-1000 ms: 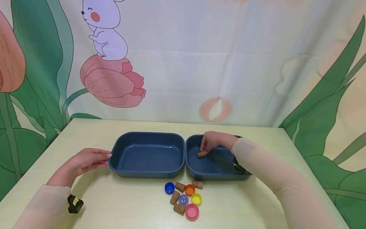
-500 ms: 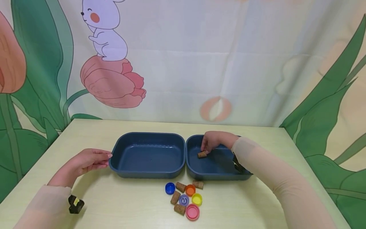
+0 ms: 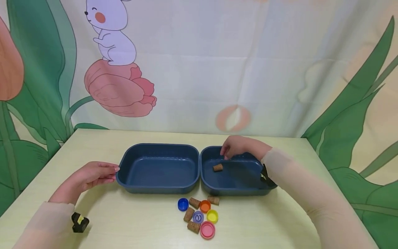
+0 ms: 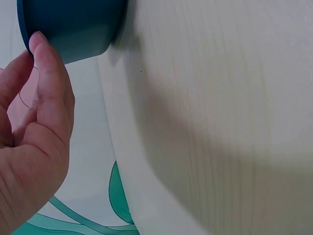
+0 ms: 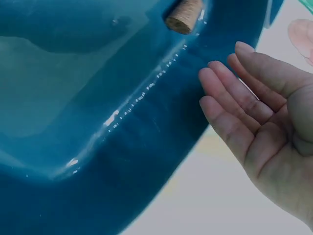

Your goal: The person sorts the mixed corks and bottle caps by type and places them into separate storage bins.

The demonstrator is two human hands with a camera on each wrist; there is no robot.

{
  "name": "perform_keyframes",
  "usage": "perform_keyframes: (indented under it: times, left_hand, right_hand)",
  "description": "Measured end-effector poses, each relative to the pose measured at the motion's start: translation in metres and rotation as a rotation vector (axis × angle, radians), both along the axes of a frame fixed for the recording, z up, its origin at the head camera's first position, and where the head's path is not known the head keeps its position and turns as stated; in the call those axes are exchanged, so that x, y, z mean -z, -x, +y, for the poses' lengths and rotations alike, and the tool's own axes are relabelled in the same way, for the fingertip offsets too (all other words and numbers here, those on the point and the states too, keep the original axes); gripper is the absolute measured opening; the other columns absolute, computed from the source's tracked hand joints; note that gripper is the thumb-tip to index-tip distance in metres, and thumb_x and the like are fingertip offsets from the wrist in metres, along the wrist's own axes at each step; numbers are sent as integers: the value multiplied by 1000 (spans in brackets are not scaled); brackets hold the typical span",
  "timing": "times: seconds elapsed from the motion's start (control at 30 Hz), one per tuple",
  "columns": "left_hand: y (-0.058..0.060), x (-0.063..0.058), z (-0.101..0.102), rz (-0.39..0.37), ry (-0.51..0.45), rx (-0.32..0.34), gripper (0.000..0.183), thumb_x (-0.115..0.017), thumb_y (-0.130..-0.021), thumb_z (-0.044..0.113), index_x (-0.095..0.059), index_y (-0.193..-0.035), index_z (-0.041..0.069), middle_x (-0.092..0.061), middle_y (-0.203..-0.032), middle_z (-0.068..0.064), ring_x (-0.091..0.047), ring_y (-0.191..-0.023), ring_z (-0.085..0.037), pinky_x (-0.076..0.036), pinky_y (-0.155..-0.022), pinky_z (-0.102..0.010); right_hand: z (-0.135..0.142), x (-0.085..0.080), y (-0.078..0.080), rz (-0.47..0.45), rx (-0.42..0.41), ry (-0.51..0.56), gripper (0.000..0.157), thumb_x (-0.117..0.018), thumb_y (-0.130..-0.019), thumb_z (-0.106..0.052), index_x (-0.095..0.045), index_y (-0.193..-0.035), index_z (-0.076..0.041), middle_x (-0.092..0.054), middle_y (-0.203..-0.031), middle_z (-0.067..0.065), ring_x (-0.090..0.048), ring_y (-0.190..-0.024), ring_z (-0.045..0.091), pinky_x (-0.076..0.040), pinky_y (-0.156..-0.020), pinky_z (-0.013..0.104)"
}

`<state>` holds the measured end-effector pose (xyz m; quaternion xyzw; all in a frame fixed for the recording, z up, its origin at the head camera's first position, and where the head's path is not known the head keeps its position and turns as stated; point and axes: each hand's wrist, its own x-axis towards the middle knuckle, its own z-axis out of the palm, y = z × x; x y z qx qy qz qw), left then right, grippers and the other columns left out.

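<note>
My left hand [image 3: 98,174] is at the left end of the larger-looking dark blue tray [image 3: 127,188], pinching its rim between thumb and fingertips; the left wrist view shows the fingertips on the tray's edge [image 4: 80,36]. My right hand [image 3: 237,146] hovers over the back of the second dark blue tray [image 3: 239,191] with nothing in it. Its fingers are gently bent and apart in the right wrist view [image 5: 259,112]. Below it, a single cork [image 3: 218,167] lies on its side on that tray's floor, to the left; the right wrist view shows the same cork [image 5: 184,17].
In front of the trays, several corks [image 3: 193,227] lie among bottle caps: blue [image 3: 183,204], orange [image 3: 205,206], purple [image 3: 198,217], yellow [image 3: 212,216] and pink [image 3: 207,230]. The trays stand side by side on a pale wooden table [image 3: 124,221]. A printed curtain [image 3: 186,69] hangs behind.
The right hand has let go of the cork, leaving it in the right tray, and has lifted back and to the right. The left hand keeps its place at the left tray's rim.
</note>
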<state>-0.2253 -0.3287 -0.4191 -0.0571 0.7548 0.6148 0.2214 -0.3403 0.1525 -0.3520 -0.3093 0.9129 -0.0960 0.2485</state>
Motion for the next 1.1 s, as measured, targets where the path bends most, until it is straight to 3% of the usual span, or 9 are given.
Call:
perform_keyframes:
  times: [0.37,0.6,0.83,1.1]
  left_hand:
    - [-1,-1,-1,-2,-31,2,25,-61,-103,13,-68,-120,-3,-76,-85,7,-74,-77,-6,-63,-78,-22]
    - [0,-1,0,-4,-27,-3,27,-62,-103,14,-68,-121,-5,-76,-85,7,-74,-76,-6,-63,-78,-22]
    - [0,-2,1,-9,-24,-5,26,-62,-103,15,-69,-120,-4,-76,-85,7,-74,-76,-6,-63,-78,-22]
    - [0,0,0,-9,-26,-4,23,-62,-103,15,-70,-118,-1,-76,-84,7,-74,-76,-6,-63,-78,-22]
  right_hand:
    - [27,-25,-17,99,21,181,29,-66,-99,-11,-69,-122,5,-76,-115,20,-72,-108,32,-61,-95,42]
    - [38,-37,-35,209,125,263,25,-65,-99,-14,-73,-118,2,-77,-112,18,-72,-103,31,-59,-94,46]
    - [46,-45,-57,203,191,311,23,-65,-100,-17,-75,-115,-2,-78,-110,14,-70,-92,21,-59,-86,41]
    - [50,-41,-79,168,233,375,22,-65,-100,-16,-75,-116,-3,-78,-110,14,-70,-90,15,-57,-79,29]
